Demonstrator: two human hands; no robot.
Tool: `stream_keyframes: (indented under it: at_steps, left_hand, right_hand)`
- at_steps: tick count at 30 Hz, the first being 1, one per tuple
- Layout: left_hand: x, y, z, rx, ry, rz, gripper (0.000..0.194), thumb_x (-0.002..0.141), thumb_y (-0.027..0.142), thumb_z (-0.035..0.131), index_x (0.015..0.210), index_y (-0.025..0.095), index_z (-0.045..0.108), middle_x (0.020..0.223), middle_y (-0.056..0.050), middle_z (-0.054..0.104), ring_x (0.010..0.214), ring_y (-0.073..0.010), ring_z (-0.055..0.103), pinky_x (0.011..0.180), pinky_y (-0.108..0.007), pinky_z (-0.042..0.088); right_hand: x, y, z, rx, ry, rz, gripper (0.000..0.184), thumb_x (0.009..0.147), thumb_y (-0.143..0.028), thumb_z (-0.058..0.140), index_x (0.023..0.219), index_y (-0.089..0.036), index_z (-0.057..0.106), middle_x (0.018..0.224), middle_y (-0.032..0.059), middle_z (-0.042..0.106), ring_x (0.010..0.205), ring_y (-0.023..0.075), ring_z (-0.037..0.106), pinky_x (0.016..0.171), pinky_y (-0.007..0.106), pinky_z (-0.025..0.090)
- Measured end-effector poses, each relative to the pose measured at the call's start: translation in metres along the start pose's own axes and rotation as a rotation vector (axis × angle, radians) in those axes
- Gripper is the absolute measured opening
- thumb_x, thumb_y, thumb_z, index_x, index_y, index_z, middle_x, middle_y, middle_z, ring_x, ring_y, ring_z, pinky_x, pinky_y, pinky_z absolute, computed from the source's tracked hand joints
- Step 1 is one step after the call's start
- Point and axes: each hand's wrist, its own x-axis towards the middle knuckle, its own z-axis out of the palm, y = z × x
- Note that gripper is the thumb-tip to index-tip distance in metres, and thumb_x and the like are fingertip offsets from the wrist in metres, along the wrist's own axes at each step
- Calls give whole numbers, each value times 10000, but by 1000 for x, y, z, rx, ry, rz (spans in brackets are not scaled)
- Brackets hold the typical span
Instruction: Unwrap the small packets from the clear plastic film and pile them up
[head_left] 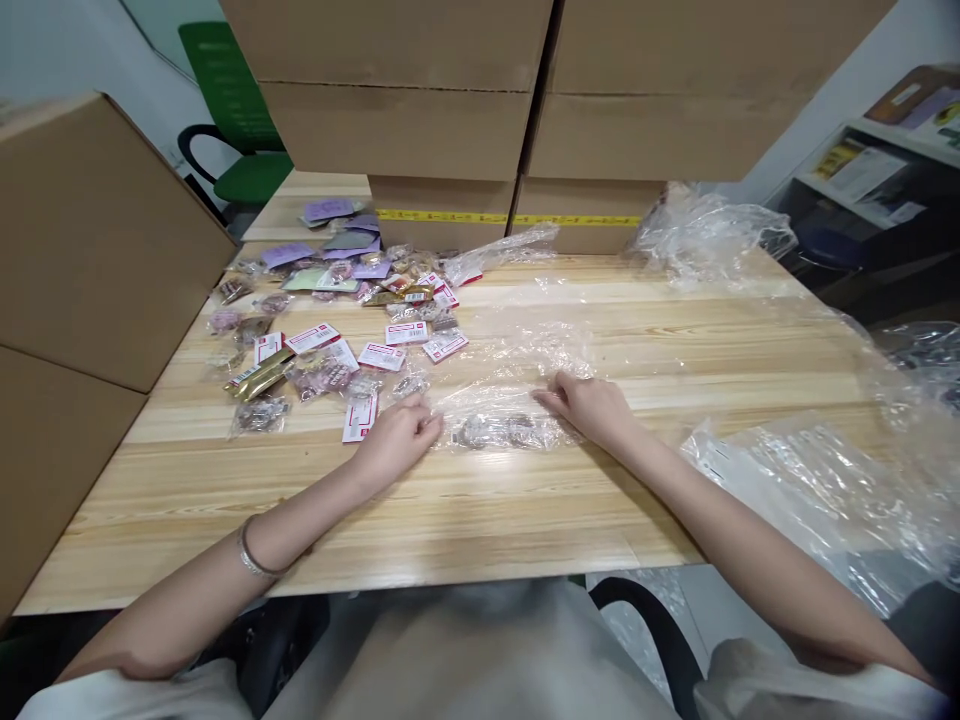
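Observation:
A clear plastic bag point(517, 375) lies flat on the table before me, with small items point(499, 430), too blurred to name, at its near end. At the bag's left edge my left hand point(401, 435) is closed, thumb against the fingers. My right hand point(589, 405) pinches the bag's film at the right side. Just beyond my left hand lie a red-and-white card point(361, 416) and a small clear packet point(410, 383).
Several small packets point(322, 373), white cards and purple cards point(328, 210) spread over the table's left side. Cardboard boxes point(450, 130) stand at the back, another box point(97, 250) at left. Crumpled plastic point(705, 235) lies back right, more plastic bags point(817, 490) at right.

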Motion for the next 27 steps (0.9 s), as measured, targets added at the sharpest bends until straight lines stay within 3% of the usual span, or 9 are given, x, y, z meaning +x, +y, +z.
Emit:
stream_keyframes:
  at_steps: [3, 5, 7, 9, 11, 15, 19, 22, 27]
  left_hand:
    - [-3, 2, 2, 254, 19, 11, 299, 953, 300, 451, 776, 151, 641, 914, -115, 613, 787, -258, 632, 712, -383, 487]
    - [-8, 4, 5, 381, 222, 75, 236, 931, 228, 484, 1048, 111, 652, 1094, -184, 611, 986, -330, 629, 827, -452, 493]
    - [-11, 6, 6, 392, 388, 317, 382, 914, 168, 504, 1292, 142, 550, 1258, -193, 573, 1218, -350, 538, 997, -503, 435]
    - [-11, 7, 6, 303, 315, 642, 524, 909, 191, 531, 1423, 198, 430, 1367, -156, 536, 1354, -312, 437, 1115, -487, 362]
    - [-9, 5, 5, 205, 93, 798, 629, 881, 260, 569, 1470, 171, 366, 1429, -159, 503, 1389, -299, 406, 1145, -462, 355]
    - [0, -6, 3, 93, -135, 594, 664, 832, 177, 524, 1475, 102, 376, 1505, -175, 436, 1370, -287, 445, 1133, -443, 390]
    - [8, -22, -5, -127, -172, 488, 463, 939, 175, 413, 1389, 174, 524, 1429, -92, 552, 1315, -206, 522, 1108, -379, 418]
    - [12, -27, -15, -329, -156, 316, 326, 971, 330, 471, 1181, 198, 681, 1213, -56, 709, 1096, -189, 670, 957, -315, 511]
    - [10, -15, -22, -371, -3, 51, 327, 943, 427, 524, 856, 180, 719, 810, -9, 751, 717, -166, 663, 671, -258, 483]
  right_hand:
    - [1, 5, 2, -16, 18, 83, 474, 913, -637, 459, 925, -192, 622, 659, 66, 657, 650, 258, 630, 588, 304, 370]
    - [-3, 7, -2, 34, 168, 53, 457, 883, -598, 528, 1011, -166, 608, 762, 104, 684, 718, 283, 645, 623, 342, 427]
    - [-11, 6, -10, 84, 389, -99, 439, 880, -487, 566, 1134, -130, 578, 978, 178, 693, 897, 322, 652, 731, 415, 485]
    - [-22, 1, -19, 139, 479, -382, 452, 886, -382, 561, 1252, -119, 537, 1209, 215, 638, 1120, 332, 601, 884, 473, 489]
    - [-33, -6, -22, 215, 337, -659, 545, 869, -307, 562, 1377, -133, 471, 1366, 184, 569, 1270, 298, 529, 1002, 468, 466]
    - [-37, -12, -9, 335, 34, -757, 731, 792, -153, 541, 1502, -143, 367, 1499, 136, 454, 1362, 255, 460, 1102, 437, 424]
    - [-22, 2, 8, 558, 21, -577, 470, 925, -188, 467, 1384, -230, 555, 1361, 66, 608, 1217, 213, 606, 1045, 402, 487]
    - [-13, 14, 11, 826, -3, -367, 279, 938, -375, 546, 1104, -255, 736, 1107, 31, 745, 1024, 214, 706, 917, 360, 559]
    - [-10, 16, 5, 1017, -61, -54, 364, 868, -535, 599, 778, -203, 718, 730, 31, 747, 698, 205, 718, 708, 332, 558]
